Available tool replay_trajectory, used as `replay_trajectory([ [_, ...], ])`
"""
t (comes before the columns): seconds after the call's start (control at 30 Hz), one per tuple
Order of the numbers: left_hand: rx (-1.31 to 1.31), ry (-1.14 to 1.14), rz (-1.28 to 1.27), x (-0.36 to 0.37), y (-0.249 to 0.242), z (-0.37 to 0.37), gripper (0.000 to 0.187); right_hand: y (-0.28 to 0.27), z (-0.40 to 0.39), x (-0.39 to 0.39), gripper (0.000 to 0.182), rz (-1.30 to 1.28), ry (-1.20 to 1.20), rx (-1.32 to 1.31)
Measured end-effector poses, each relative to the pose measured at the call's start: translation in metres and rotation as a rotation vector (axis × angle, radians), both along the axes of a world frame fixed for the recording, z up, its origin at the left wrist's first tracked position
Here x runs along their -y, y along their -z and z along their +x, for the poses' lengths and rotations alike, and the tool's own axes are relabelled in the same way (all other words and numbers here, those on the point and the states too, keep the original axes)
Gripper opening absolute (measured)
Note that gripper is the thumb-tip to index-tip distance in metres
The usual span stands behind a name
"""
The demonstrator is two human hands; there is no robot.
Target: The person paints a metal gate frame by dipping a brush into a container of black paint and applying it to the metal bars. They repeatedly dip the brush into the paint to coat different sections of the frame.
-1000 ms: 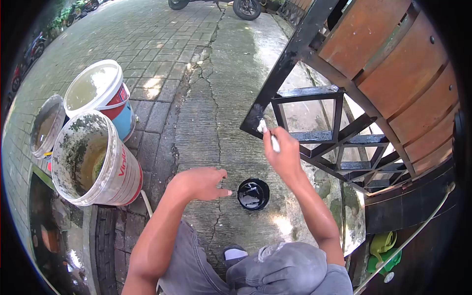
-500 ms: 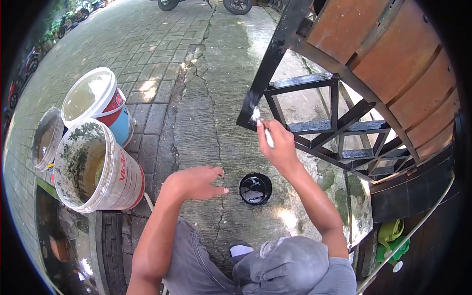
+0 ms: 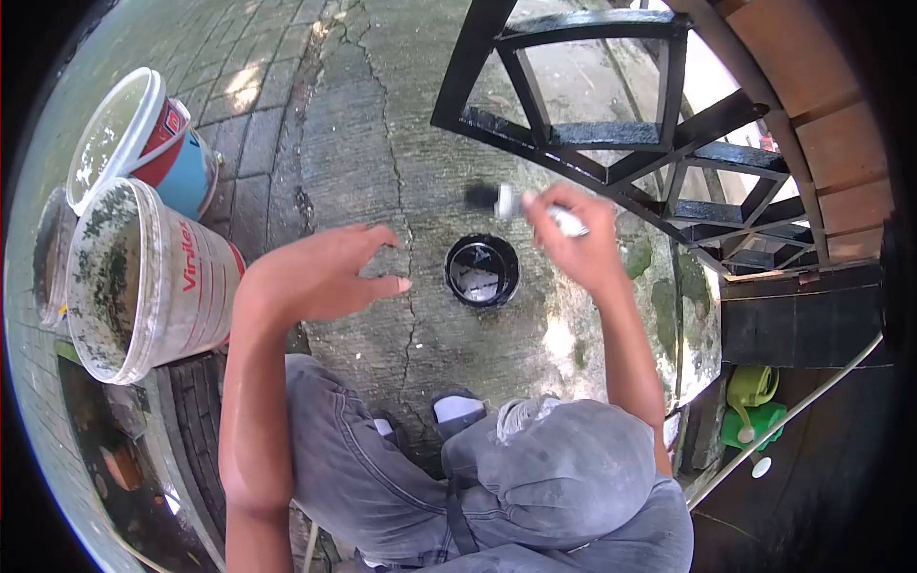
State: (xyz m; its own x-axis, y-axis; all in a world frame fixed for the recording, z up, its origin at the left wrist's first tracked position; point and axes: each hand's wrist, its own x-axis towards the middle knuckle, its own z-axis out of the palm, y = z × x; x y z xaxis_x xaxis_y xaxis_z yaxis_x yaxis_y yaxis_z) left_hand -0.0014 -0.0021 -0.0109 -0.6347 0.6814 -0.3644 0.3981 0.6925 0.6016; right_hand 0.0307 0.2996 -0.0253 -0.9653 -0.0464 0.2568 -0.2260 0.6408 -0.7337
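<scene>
My right hand (image 3: pixel 578 234) grips the pale handle of a paintbrush (image 3: pixel 504 201), whose black bristles point left. The brush is in the air just above and behind a small round tub of black paint (image 3: pixel 481 270) on the ground. To the left of that tub my left hand (image 3: pixel 330 272) hovers with thumb and fingers apart, holding nothing. A black metal frame (image 3: pixel 611 134) with crossed bars stands at the upper right, its surface glossy in places; the brush is apart from it.
At the left stand a stained white bucket (image 3: pixel 196 272), a blue and red paint bucket (image 3: pixel 181 172) and a grey container (image 3: pixel 53 258). Cracked concrete (image 3: pixel 382 172) lies ahead. Brown panels (image 3: pixel 793 86) adjoin the frame. Green watering cans (image 3: pixel 753 401) are at lower right.
My right hand has drawn the brush away from the metal frame, back to beside the paint tub. The view has tilted downward. My left hand stays spread.
</scene>
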Motion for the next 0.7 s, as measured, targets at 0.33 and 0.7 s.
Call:
replay_trajectory([
  [0.33, 0.023, -0.037, -0.061, -0.017, 0.001, -0.006, 0.055, 0.151, 0.040, -0.029, 0.024, 0.118, -0.030, 0.359],
  [0.7, 0.011, -0.034, -0.096, -0.040, 0.011, -0.014, 0.058, 0.161, 0.040, -0.058, 0.018, 0.240, 0.102, 0.095],
])
